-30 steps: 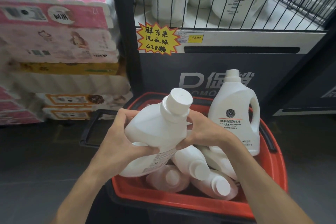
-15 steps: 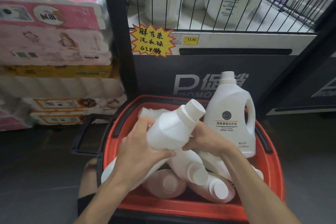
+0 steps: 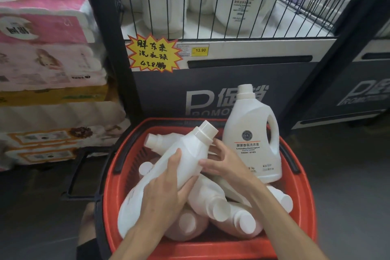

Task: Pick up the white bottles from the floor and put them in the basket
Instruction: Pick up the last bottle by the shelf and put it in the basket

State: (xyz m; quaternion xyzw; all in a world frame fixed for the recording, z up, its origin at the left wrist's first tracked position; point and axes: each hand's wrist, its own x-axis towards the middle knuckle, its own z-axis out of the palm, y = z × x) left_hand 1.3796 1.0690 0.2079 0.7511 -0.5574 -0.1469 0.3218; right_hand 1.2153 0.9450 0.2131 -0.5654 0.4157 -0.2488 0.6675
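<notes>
Both hands on one white bottle (image 3: 168, 169), tilted over the red basket (image 3: 304, 177): left hand (image 3: 166, 194) clamped around its body, right hand (image 3: 223, 162) open against its shoulder. More bottles (image 3: 211, 200) lying inside.

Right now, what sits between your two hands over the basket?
In the head view, the tilted white bottle lies between them: left hand grips its body, right hand touches its shoulder, above the red basket.
</notes>
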